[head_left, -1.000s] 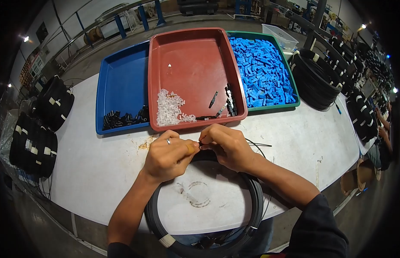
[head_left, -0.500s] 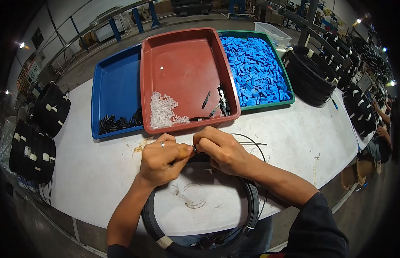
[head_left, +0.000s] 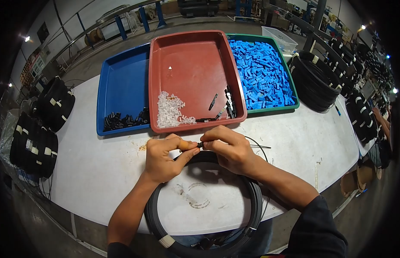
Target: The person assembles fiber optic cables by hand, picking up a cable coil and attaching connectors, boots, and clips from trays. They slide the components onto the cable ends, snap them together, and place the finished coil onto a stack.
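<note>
A small black piece point(head_left: 200, 145) is held just above the desk point(head_left: 320, 142), between the two hands, close in front of the red tray point(head_left: 195, 126). Since a second ago the left hand point(head_left: 165, 158) has been unfolded: its fist is loosened, the forefinger is stretched toward the right hand point(head_left: 231, 149), and the thumb is set beneath. The hands have not been parted, so the fitting at the cable end point(head_left: 258, 146) is judged to be in progress, with only the grip altered.

The piece is pinched between left thumb and forefinger. The right fingertips are closed on the thin cable end where it meets the piece; the exact contact is too small to be made out.

Beneath the wrists a black cable coil point(head_left: 256, 202) is laid flat on the desk. In the red tray, clear plastic bits point(head_left: 170, 111) and black parts point(head_left: 229, 101) are seen. A blue tray point(head_left: 122, 81) with dark parts point(head_left: 125, 121) is placed at the left, a green tray point(head_left: 274, 107) of blue blocks point(head_left: 262, 71) at the right. Stacked coils point(head_left: 314, 79) are kept at the desk's far right.
</note>
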Motion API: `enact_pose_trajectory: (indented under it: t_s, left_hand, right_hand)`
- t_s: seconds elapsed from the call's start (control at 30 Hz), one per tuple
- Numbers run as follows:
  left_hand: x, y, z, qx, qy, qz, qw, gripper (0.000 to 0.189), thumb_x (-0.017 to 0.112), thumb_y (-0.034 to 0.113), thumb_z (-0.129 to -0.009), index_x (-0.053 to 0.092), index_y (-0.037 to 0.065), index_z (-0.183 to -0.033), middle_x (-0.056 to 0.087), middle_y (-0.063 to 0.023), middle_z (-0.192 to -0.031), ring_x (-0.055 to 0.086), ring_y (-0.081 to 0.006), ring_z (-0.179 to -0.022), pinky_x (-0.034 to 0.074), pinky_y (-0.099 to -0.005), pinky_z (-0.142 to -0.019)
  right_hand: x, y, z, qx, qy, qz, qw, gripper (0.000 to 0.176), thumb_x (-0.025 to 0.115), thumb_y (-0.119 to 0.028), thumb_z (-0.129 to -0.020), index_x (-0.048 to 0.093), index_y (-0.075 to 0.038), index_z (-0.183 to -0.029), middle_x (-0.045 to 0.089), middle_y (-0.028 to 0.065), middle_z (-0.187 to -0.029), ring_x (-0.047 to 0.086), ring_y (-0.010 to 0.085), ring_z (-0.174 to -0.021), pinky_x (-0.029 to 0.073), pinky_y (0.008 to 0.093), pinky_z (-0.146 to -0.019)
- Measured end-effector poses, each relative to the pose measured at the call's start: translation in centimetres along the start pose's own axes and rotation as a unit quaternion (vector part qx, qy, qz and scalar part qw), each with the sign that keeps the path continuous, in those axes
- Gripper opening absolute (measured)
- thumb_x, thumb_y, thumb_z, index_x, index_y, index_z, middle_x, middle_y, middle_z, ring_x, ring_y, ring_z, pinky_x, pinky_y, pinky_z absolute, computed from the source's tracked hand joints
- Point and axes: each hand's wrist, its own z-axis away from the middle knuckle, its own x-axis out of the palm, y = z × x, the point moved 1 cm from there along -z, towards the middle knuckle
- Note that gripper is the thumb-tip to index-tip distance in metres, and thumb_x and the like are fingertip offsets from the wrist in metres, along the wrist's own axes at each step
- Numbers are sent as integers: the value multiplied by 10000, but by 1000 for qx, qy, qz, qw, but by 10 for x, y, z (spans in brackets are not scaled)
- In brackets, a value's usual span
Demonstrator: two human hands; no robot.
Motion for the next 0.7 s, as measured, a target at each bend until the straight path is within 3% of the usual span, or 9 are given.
enact_pose_trajectory:
  t_s: [0.07,0.13,0.23,0.3,0.33,0.4,0.43,0.6,0.7]
  left_hand:
    - [2,-2,3,-171,-22,172,970,99,816,-28,-797,755,-36,-875,758,-129,-792,726,-185,-731,546,-300,-658]
    - [1,-1,3,-184,-31,172,967,96,813,-16,-815,754,-46,-885,760,-127,-800,709,-157,-722,548,-292,-667]
    - [0,-1,1,-111,-53,108,986,113,805,-35,-806,755,-39,-907,761,-149,-830,704,-176,-695,539,-303,-665]
    - [0,-2,-1,23,-54,22,998,89,792,-21,-781,757,-18,-862,750,-106,-781,701,-170,-655,542,-286,-705]
    - [0,-2,-2,23,-55,22,998,89,792,-21,-781,757,-18,-862,750,-106,-781,701,-170,-655,542,-286,-705]
    - [2,3,-5,240,-53,-181,952,58,771,-13,-777,728,2,-814,730,-87,-821,680,-180,-696,532,-327,-727]
    - [2,9,-7,300,-48,-257,917,50,752,10,-802,702,11,-804,722,-71,-869,693,-167,-766,532,-341,-729]
    - [0,1,-4,277,-59,-256,924,68,763,14,-784,707,24,-821,729,-65,-845,693,-165,-751,526,-340,-713]
    - [-2,3,-5,164,-41,-149,974,113,827,7,-751,729,16,-808,765,-84,-861,704,-172,-714,531,-321,-690]
  right_hand:
    - [-3,-2,-2,-24,1,10,1000,136,690,15,-719,599,21,-820,645,142,-992,644,272,-827,549,368,-694]
    - [-3,-3,-2,-27,-16,-1,999,196,699,28,-703,598,25,-870,639,143,-980,639,296,-819,547,381,-700]
    - [-1,-1,1,13,-40,-18,999,251,696,125,-638,577,30,-837,655,153,-1018,671,302,-825,550,375,-675]
    - [-1,-1,1,39,-51,-31,997,257,688,144,-644,563,23,-833,659,155,-1009,674,307,-836,550,374,-677]
    - [-1,-1,1,65,-62,-44,995,266,680,163,-649,549,17,-828,663,157,-1001,677,311,-846,549,373,-680]
    - [5,4,6,112,-58,-88,988,271,673,178,-660,546,16,-837,669,158,-989,681,313,-851,553,376,-685]
    - [7,7,8,157,-54,-133,977,278,666,194,-670,544,15,-845,674,159,-977,684,315,-856,556,378,-690]
    - [7,10,5,176,-68,-177,966,253,633,169,-725,564,27,-923,615,161,-925,634,338,-820,524,394,-702]
    - [5,3,2,120,-32,-105,987,247,656,140,-723,574,19,-923,622,155,-957,638,318,-842,526,385,-700]
